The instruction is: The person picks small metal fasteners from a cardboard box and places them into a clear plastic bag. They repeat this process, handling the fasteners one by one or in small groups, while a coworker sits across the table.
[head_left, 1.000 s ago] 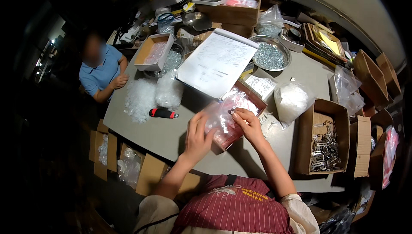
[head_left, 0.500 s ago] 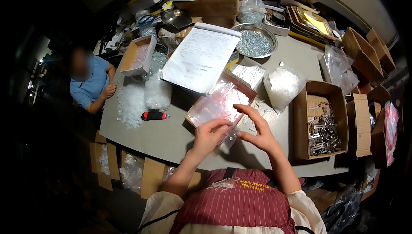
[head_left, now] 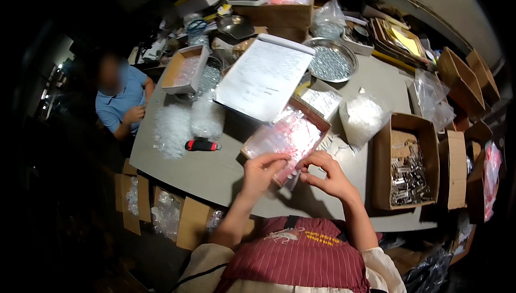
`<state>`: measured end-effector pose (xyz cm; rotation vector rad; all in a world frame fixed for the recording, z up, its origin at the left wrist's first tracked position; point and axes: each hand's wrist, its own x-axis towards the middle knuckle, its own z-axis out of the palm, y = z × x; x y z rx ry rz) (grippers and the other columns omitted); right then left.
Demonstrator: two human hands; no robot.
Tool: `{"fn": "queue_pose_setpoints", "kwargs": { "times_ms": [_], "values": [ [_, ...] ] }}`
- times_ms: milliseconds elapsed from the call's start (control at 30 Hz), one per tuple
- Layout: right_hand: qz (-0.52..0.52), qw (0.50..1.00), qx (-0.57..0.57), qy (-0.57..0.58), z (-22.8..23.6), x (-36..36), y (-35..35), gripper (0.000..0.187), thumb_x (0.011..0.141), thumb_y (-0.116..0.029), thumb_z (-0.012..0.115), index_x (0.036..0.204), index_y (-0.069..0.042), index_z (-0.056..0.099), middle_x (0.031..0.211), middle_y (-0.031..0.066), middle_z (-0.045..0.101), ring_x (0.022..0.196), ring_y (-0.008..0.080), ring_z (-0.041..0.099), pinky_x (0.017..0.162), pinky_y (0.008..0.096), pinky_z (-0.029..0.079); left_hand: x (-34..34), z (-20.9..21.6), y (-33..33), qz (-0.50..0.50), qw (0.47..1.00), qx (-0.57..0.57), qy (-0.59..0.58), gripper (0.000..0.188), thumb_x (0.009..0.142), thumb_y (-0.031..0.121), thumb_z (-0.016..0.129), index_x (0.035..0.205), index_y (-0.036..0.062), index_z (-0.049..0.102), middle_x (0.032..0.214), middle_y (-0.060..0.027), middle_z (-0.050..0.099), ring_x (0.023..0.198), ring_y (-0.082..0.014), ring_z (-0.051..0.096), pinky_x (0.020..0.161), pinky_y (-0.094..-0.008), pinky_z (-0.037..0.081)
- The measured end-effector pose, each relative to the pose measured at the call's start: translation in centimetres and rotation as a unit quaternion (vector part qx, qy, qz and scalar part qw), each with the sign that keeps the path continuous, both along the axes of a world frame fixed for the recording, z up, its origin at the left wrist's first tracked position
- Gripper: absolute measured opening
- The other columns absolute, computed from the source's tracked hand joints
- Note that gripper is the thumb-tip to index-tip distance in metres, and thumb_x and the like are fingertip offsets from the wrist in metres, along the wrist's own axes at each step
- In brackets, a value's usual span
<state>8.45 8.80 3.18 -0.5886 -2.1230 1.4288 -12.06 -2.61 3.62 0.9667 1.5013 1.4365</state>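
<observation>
Pinched between the thumb and fingers of my left hand (head_left: 260, 175) is a small clear plastic bag (head_left: 288, 182), hanging over the near edge of an open carton (head_left: 324, 123). Small light pieces show in the bag, too small to name. Close to the bag's right side, my right hand (head_left: 329, 175) has its thumb and forefinger drawn together; what they grip, if anything, cannot be made out. Clear bags with red edges (head_left: 293, 134) fill the carton beyond both hands.
A written pad (head_left: 263, 75) leans behind the carton. Left lie a red-black handled tool (head_left: 202, 145) and a heap of clear plastic pieces (head_left: 171, 132). Right are a bag of white pieces (head_left: 363, 118) and a box of metal clips (head_left: 408, 172). Another person (head_left: 121, 102) sits far left.
My right hand's spread fingers have come together and moved down near the small bag. My left hand keeps its pinch. The whole view has shifted slightly.
</observation>
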Motion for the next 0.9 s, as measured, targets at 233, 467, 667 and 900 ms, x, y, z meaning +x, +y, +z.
{"fn": "queue_pose_setpoints", "kwargs": {
  "times_ms": [233,467,667,900],
  "values": [
    [-0.007,0.999,-0.044,-0.012,-0.8,0.7,-0.5,0.020,0.089,-0.017,0.078,0.099,-0.002,0.070,0.107,0.0093,0.069,0.108,0.0258,0.060,0.100,0.0373,0.044,1.1,-1.8,1.0,-0.001,0.987,0.071,0.143,0.020,0.096,0.017,0.073,0.085,0.0003,0.069,0.067,0.0001,0.063,0.061,-0.0033,0.056,0.053,-0.0257,0.044],
    [0.037,0.986,-0.161,-0.030,-1.4,0.2,-1.1,0.020,0.088,-0.011,0.079,0.099,0.000,0.068,0.110,0.0086,0.069,0.108,0.0204,0.061,0.102,0.0344,0.044,0.5,-1.1,-0.2,-0.030,0.996,0.040,0.076,0.014,0.094,0.013,0.074,0.094,0.0000,0.071,0.082,-0.0057,0.070,0.074,-0.0079,0.063,0.064,-0.0273,0.051],
    [-0.039,0.997,-0.053,0.033,0.9,0.5,-1.4,0.022,0.082,-0.008,0.073,0.102,0.000,0.068,0.109,0.0095,0.069,0.110,0.0236,0.063,0.103,0.0373,0.045,1.6,-0.2,-1.6,-0.032,0.970,0.033,0.240,0.023,0.088,0.020,0.080,0.091,0.0013,0.068,0.086,-0.0085,0.067,0.076,-0.0172,0.064,0.068,-0.0314,0.050],
    [0.014,0.993,0.114,-0.015,3.6,2.4,-2.4,0.031,0.073,-0.018,0.073,0.102,-0.008,0.070,0.104,0.0051,0.073,0.115,0.0291,0.062,0.119,0.0559,0.026,4.0,-1.5,-2.1,-0.063,0.938,0.092,0.327,0.036,0.083,0.033,0.084,0.093,0.0041,0.065,0.086,-0.0089,0.065,0.080,-0.0270,0.066,0.073,-0.0380,0.052]
  ]
}}
